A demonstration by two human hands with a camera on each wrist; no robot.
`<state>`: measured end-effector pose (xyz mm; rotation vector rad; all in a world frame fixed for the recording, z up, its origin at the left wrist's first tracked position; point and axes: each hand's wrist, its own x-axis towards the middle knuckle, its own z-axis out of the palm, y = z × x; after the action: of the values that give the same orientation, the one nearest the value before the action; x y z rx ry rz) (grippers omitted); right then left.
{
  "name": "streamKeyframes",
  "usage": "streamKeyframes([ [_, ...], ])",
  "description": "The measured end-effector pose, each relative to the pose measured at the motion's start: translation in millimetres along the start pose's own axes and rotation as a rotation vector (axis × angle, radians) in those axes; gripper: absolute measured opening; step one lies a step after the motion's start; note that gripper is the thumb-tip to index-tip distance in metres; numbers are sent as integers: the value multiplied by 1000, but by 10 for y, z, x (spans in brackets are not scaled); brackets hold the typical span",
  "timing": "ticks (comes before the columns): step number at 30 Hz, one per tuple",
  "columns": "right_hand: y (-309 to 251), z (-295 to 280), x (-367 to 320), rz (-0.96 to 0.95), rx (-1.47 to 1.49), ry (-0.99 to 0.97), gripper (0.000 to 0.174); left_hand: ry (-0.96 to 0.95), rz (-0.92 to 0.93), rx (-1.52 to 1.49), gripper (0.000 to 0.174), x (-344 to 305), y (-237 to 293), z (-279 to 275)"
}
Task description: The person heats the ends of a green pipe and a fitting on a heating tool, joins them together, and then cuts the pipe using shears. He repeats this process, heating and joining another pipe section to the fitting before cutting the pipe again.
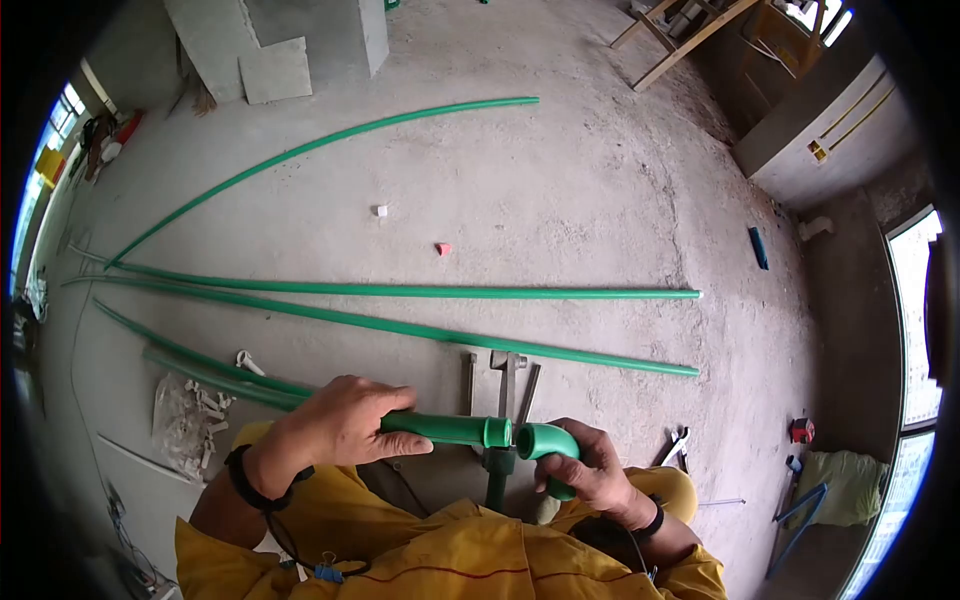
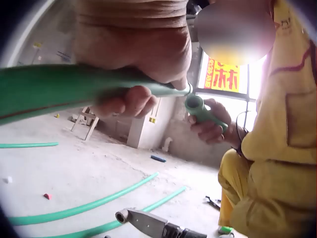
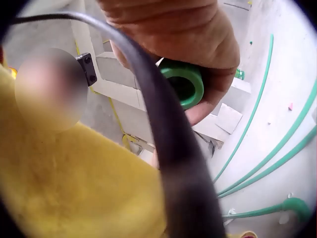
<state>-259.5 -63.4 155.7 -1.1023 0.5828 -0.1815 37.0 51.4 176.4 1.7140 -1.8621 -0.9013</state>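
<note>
- Left hand [image 1: 335, 425] wrapped round the green plastic pipe [image 1: 450, 430], right hand [image 1: 590, 470] gripping the green plastic elbow fitting [image 1: 548, 442]; tiny gap between their open ends.
- Grey metal tool [image 1: 500, 385] right underneath, long green floor pipes [image 1: 420, 291] beyond.

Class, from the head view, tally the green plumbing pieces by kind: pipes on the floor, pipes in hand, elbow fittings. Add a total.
Pipes on the floor: 4
Pipe in the left hand: 1
Elbow fitting in the right hand: 1
Total: 6
</note>
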Motion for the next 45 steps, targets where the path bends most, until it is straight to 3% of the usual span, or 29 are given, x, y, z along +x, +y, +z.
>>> streamKeyframes([
  [20, -27, 66, 44, -59, -23, 62, 35, -60, 5, 38, 59, 107, -17, 186],
  [23, -90, 52, 0, -42, -95, 118, 33, -55, 16, 45, 58, 83, 6, 203],
  [29, -496, 178, -140, -184, -615, 69, 36, 19, 68, 48, 51, -48, 152, 191],
  [34, -692, 154, -46, -88, -755, 24, 38, 79, 104, 23, 51, -201, -119, 81],
  [36, -766, 135, 11, -143, -836, -42, 40, -35, -70, -79, 54, -470, -426, -128],
  [37, -769, 136, 25, -136, -847, -40, 40, -30, -64, -89, 54, -559, -511, -168],
  [40, -775, 193, 86, -164, -798, -116, 43, 0, -146, -39, 58, -702, -696, -171],
  [43, -797, 265, 134, -179, -821, -136, 42, 101, -26, 83, 59, -755, -772, -80],
  [45, -847, 295, 152, -186, -902, -151, 43, 276, 109, 133, 60, -749, -775, -46],
])
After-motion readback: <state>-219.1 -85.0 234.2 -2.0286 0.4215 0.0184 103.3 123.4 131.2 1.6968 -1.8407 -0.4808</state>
